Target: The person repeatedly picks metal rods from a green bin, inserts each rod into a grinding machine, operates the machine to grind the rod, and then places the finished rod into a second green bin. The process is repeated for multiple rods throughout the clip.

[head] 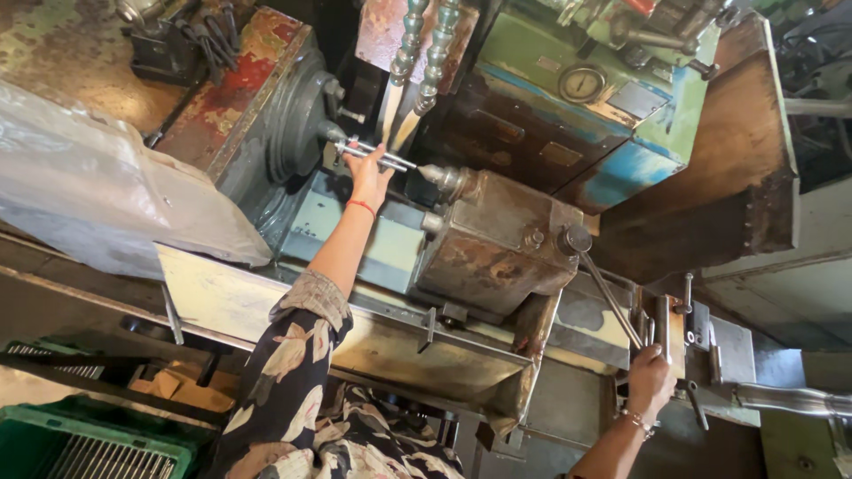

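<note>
rod: thin bright metal rod (377, 156), lying level between the grey headstock (297, 115) on one side and the pointed centre (437, 173) of the rusty tailstock (497, 239) on the other. Looks like it's sitting right at both tips, though honestly I can't tell from here if it's actually pinched or just lined up.

left hand: left hand (368, 177) is up under the rod, fingers curled round its middle, so it's gripping the rod. Red thread on the wrist, floral sleeve (288, 372) behind it.

right hand: right hand (650, 380) is clenched on the end of the long lever (611, 297) that runs up to a round knob on the tailstock.

how the rod handles: I'd say light and stiff, plain steel, no flex at that length. Smooth and probably a bit oily, so it could slip or roll in the fingers. Not fragile, but the ends matter if they have to seat on the points.

where to hold: the middle, where the hand already is, well clear of both tips so nothing gets nipped.

lever: stiff steel bar, heavier feel I'd guess; the far end gives the most leverage.

around: two jointed coolant hoses (424, 53) hang just above the rod, a dial (581, 84) sits on the green housing, a green crate (89, 443) is down low.
</note>
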`<state>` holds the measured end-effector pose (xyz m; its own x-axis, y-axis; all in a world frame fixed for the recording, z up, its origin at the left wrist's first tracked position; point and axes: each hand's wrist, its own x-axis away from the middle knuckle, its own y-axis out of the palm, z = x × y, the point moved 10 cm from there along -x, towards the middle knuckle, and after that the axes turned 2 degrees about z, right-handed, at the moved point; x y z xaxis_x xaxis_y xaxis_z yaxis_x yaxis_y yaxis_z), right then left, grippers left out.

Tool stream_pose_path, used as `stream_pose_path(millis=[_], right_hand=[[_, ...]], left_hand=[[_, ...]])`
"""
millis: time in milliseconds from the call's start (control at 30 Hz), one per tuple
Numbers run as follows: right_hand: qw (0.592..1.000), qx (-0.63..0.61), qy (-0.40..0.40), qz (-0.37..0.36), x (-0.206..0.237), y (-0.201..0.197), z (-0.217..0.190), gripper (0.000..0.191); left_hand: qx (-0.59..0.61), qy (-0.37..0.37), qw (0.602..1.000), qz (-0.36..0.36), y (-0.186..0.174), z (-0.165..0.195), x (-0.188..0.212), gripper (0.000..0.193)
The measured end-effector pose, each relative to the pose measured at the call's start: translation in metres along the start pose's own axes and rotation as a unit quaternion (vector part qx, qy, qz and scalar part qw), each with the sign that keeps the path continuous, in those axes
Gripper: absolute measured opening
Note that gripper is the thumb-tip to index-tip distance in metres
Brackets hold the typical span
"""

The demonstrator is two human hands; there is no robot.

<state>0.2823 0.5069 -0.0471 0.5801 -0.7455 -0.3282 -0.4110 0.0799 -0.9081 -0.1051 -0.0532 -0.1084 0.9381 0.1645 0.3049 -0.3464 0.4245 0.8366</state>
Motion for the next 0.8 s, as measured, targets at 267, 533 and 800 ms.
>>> stream_pose_path(millis=[267,533,800], right_hand=[[0.965,-0.205,0.042,0.157,0.066,-0.032,0.038,0.045],[0.699,-0.444,0.555,-0.083,0.362,0.088,0.064,0.04],[0.7,-0.489,0.518,-0.051,0.393,0.05,0.036,0.037]], left_hand=[[-0.07,0.089,0.992,0.064,0.006,0.019,0.004,0.045],[-0.155,0.187,0.95,-0.197,0.06,0.066,0.108,0.018],[-0.408,0.152,0.869,-0.236,-0.067,0.134,0.239,0.017]])
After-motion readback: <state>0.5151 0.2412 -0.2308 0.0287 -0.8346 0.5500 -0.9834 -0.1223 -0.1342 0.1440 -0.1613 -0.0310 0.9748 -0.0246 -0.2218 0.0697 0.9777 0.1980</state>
